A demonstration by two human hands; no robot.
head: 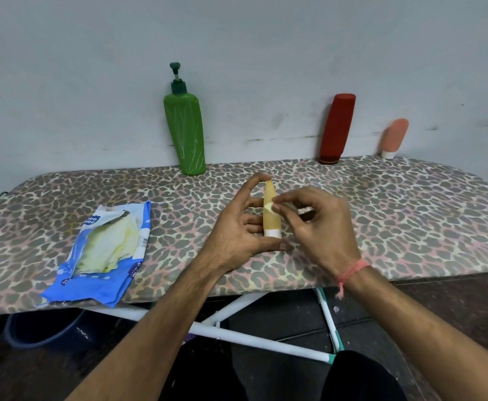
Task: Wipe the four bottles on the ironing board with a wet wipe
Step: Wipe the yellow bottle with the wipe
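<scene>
Head view: we grip the yellow bottle (270,212) upright over the ironing board (381,204) with our left hand (242,227), while our right hand (312,218) pinches a wet wipe (269,207) against it.

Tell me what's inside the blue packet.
Through the torn-open front of the blue packet, a crumpled stack of pale yellowish wipes shows. How many lie underneath is hidden by the top ones and the wrapper.
</scene>
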